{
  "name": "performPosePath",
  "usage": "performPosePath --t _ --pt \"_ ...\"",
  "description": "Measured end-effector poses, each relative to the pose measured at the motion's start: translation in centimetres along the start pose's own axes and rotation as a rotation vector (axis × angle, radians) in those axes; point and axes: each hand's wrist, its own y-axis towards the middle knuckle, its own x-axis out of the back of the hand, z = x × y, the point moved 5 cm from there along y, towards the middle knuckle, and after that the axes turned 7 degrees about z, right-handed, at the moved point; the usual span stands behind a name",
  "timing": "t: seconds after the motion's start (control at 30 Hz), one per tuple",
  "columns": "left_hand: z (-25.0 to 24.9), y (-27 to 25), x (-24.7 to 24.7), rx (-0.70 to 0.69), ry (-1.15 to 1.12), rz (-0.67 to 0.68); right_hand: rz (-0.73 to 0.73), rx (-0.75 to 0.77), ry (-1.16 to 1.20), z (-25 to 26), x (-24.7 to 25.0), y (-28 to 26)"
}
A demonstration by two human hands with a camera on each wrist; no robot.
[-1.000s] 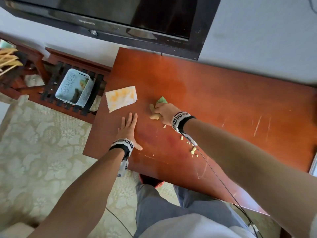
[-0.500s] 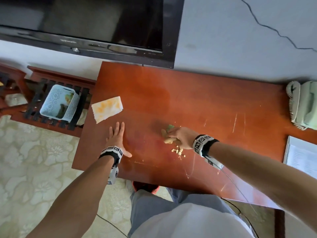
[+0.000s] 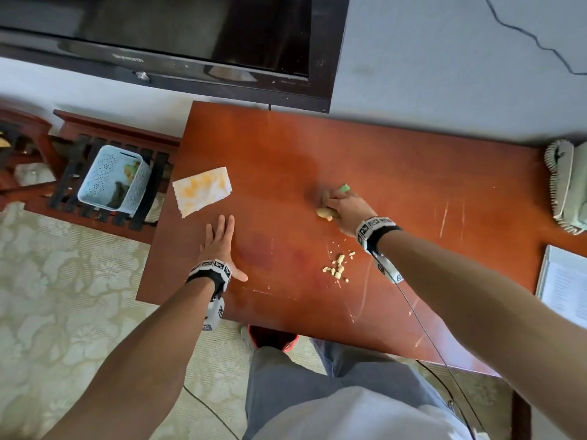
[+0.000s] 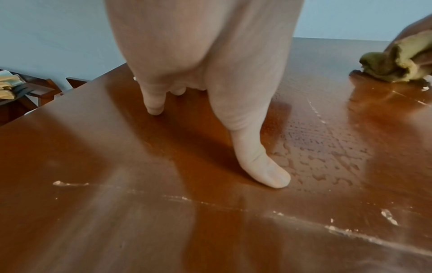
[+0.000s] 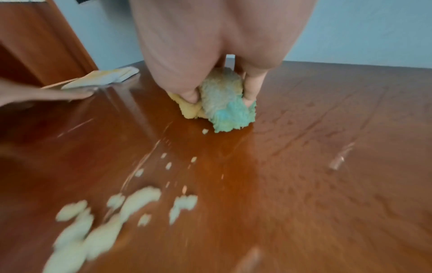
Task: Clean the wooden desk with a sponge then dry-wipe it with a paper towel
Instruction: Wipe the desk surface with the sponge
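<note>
My right hand (image 3: 344,206) grips a worn yellow and green sponge (image 5: 222,103) and presses it on the reddish wooden desk (image 3: 397,173), near the middle. The sponge (image 3: 327,209) sticks out left of the fingers, and shows at the right edge of the left wrist view (image 4: 395,62). Yellowish sponge crumbs (image 3: 338,266) lie on the desk nearer to me, behind the right wrist. My left hand (image 3: 219,246) lies flat and open on the desk near its left front corner, thumb (image 4: 264,166) spread. A folded paper towel (image 3: 201,190) with yellow stains lies at the desk's left edge.
A black television (image 3: 178,39) hangs on the wall above the desk. A pale green telephone (image 3: 568,188) and a printed sheet (image 3: 565,284) sit at the right end. Left of the desk, a light blue basket (image 3: 111,179) stands on a slatted wooden rack (image 3: 73,185).
My right hand has swept the sponge to the right and then away from me across the desk, leaving a cluster of crumbs behind it. My left hand has stayed flat in place.
</note>
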Motion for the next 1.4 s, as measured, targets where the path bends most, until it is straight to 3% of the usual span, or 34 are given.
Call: performPosePath --t 0.13,0.27,0.37,0.43,0.53,0.7,0.83,1.1,1.3,1.4 --pt "-0.3 -0.3 0.1 0.018 0.031 0.004 0.096 0.083 -0.007 2.5 -3.5 -4.6" --pt "-0.9 -0.8 0.3 0.031 0.071 -0.008 0.24 0.026 0.272 3.3 -4.9 -8.1" --pt "-1.5 -1.0 0.4 0.042 0.095 -0.011 0.086 -0.077 0.613 2.4 -1.9 -8.0" --pt "-1.8 -1.1 0.0 0.024 0.1 -0.026 -0.032 -0.187 0.7 0.7 0.3 -7.1" --pt "-2.1 -1.7 -1.1 -0.062 0.098 -0.097 -0.11 -0.221 0.554 -2.1 2.4 -5.8" --pt "-0.7 -2.9 -4.1 -0.091 0.061 -0.108 -0.006 -0.326 0.201 -5.9 -1.2 -6.1" --pt "-0.2 -3.4 -5.8 -0.082 0.113 -0.04 -0.084 -0.347 0.194 -4.5 -3.7 -7.2" --pt "-0.6 -4.2 -5.4 -0.118 0.265 0.0 -0.134 -0.276 0.146 3.6 -8.6 -11.4" --pt "0.0 -6.5 -7.8 -0.238 0.326 -0.013 -0.151 -0.348 0.33 6.7 -10.9 -14.1" --pt "1.1 -7.1 -9.4 -0.262 0.336 -0.021 -0.307 -0.503 0.452 5.8 -10.9 -16.2"
